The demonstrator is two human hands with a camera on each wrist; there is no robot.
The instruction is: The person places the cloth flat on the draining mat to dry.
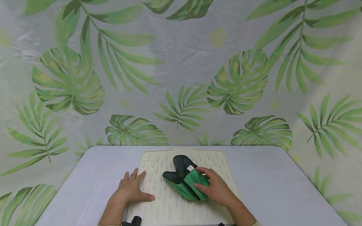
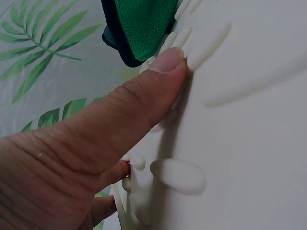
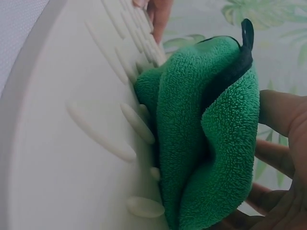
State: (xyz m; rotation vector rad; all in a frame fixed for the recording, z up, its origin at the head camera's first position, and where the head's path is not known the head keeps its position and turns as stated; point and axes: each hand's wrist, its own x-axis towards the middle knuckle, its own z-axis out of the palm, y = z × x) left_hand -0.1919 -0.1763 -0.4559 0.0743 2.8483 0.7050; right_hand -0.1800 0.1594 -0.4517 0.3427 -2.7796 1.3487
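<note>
A bunched green and black cloth (image 1: 188, 182) lies on the ribbed cream mat (image 1: 158, 207), a white label showing near its black part. Its green side is terry-like with dark edging, and a black loop stands out at one corner in the right wrist view. Over its right side is my right hand (image 1: 216, 186), fingertips against the green terry (image 3: 187, 129), thumb and index finger spread apart. To the left, my left hand (image 1: 131, 188) rests on the mat's left edge with fingers spread. In the left wrist view, its thumb (image 2: 144, 98) lies along the mat's raised ribs.
Under the mat is a white table (image 1: 282, 188) with rounded far corners. A leaf-patterned curtain (image 1: 181, 62) hangs right behind the table. A black object (image 1: 136, 220) pokes in at the bottom edge, near the left forearm.
</note>
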